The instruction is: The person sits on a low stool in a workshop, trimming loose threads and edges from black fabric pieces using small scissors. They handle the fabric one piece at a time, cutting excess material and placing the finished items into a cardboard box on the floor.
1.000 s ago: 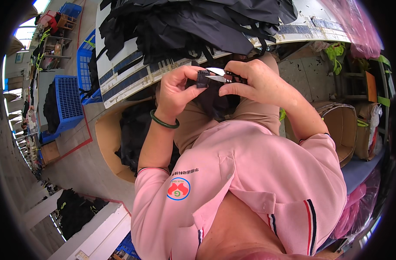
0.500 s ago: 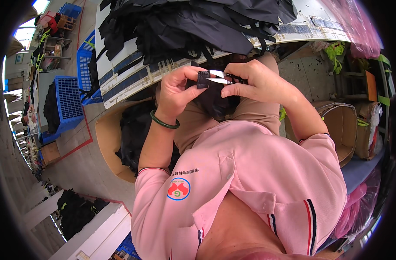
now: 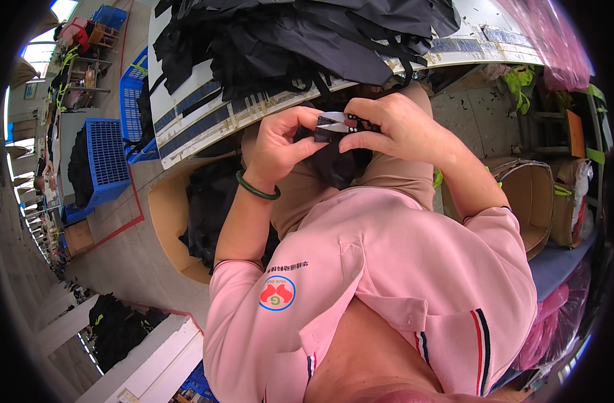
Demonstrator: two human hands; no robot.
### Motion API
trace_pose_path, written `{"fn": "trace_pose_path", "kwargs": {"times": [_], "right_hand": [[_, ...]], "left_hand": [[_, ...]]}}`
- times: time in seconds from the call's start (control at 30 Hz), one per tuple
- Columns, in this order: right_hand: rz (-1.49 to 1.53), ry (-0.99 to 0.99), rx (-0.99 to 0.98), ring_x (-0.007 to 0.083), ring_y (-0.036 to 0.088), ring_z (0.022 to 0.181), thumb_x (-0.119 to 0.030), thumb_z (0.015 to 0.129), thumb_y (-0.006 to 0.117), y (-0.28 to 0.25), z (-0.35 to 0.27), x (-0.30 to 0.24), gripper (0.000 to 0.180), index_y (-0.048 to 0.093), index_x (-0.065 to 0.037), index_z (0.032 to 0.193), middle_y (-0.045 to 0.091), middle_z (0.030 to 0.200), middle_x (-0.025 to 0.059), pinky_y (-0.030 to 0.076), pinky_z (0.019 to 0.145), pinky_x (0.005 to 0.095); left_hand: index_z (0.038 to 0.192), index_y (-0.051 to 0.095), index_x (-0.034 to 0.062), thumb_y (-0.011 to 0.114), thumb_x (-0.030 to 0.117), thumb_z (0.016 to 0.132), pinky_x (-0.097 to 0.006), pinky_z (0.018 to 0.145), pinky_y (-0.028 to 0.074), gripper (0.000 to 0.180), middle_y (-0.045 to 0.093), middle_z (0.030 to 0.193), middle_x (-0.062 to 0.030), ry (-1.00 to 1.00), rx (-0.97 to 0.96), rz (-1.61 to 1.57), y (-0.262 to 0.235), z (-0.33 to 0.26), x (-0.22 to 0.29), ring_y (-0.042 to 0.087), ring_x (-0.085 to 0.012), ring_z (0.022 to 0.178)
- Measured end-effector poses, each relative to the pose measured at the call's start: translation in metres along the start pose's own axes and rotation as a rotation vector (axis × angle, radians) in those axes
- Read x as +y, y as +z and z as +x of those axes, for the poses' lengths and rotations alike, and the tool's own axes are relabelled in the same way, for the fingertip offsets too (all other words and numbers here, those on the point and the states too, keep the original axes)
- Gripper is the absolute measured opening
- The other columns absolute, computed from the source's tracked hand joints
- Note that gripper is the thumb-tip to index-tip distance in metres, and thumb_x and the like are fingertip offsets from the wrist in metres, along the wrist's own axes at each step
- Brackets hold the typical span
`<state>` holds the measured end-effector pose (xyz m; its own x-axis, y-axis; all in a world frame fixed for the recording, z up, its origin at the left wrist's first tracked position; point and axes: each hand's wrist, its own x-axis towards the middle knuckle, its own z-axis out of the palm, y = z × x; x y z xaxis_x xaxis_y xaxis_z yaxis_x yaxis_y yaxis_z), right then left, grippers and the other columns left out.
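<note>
My right hand (image 3: 382, 125) is closed around a pair of thread snips (image 3: 362, 125) with black handles and short silver blades. The blades point left and lie across the edge of a piece of black fabric (image 3: 323, 133). Between the thumb and fingers of my left hand (image 3: 284, 140), that fabric edge is pinched. More dark fabric (image 3: 335, 165) hangs below the hands over my lap. A dark green bangle sits on my left wrist.
A heap of black fabric pieces with straps (image 3: 287, 43) covers much of the white table (image 3: 481, 50) ahead. To my left stand a cardboard box (image 3: 164, 218) holding dark fabric and blue crates (image 3: 110, 161). Another cardboard box (image 3: 522, 195) is at my right.
The snips have shifted slightly left and down onto the fabric, and their blades have come closer together. My left hand has moved slightly right.
</note>
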<state>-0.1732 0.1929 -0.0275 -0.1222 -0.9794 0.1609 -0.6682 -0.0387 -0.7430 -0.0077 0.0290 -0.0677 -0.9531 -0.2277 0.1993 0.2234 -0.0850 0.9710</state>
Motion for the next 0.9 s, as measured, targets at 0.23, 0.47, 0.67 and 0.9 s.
{"fn": "trace_pose_path", "kwargs": {"times": [0.23,0.47,0.67,0.9], "right_hand": [[0.097,0.037,-0.056,0.0309,0.056,0.057,-0.043,0.08,0.069,-0.008,0.002,-0.001,0.045,0.06,0.0,0.085,0.057,0.064,0.0151,0.042,0.055,0.0375],[0.086,0.031,-0.078,0.0298,0.053,0.053,-0.043,0.08,0.069,-0.007,0.0,0.004,0.043,0.06,-0.001,0.083,0.055,0.059,0.0133,0.041,0.053,0.037],[-0.015,-0.002,-0.004,0.0309,0.053,0.052,-0.044,0.08,0.068,-0.005,-0.003,0.005,0.043,0.059,-0.003,0.082,0.053,0.056,0.0122,0.04,0.052,0.0376],[-0.03,-0.009,0.024,0.0312,0.054,0.053,-0.044,0.079,0.069,-0.003,-0.007,0.006,0.043,0.058,-0.003,0.083,0.054,0.057,0.0124,0.041,0.052,0.0379]], "left_hand": [[0.089,0.061,-0.0015,0.066,-0.007,0.076,-0.029,0.086,0.045,0.015,0.064,0.103,-0.0121,-0.024,0.029,-0.069,0.001,-0.001,0.002,0.06,-0.016,0.095],[0.089,0.064,0.0003,0.068,-0.006,0.074,-0.029,0.088,0.042,0.016,0.064,0.1,-0.0081,-0.044,0.05,-0.084,0.002,0.0,0.002,0.058,-0.0144,0.094],[0.088,0.061,-0.0011,0.066,-0.007,0.076,-0.028,0.086,0.046,0.014,0.064,0.103,-0.0126,-0.029,0.037,-0.067,0.001,0.0,-0.001,0.06,-0.0155,0.093],[0.087,0.059,-0.0011,0.065,-0.007,0.077,-0.029,0.085,0.047,0.013,0.063,0.103,-0.0142,0.001,0.06,-0.049,0.005,0.002,0.002,0.061,-0.0163,0.092]]}}
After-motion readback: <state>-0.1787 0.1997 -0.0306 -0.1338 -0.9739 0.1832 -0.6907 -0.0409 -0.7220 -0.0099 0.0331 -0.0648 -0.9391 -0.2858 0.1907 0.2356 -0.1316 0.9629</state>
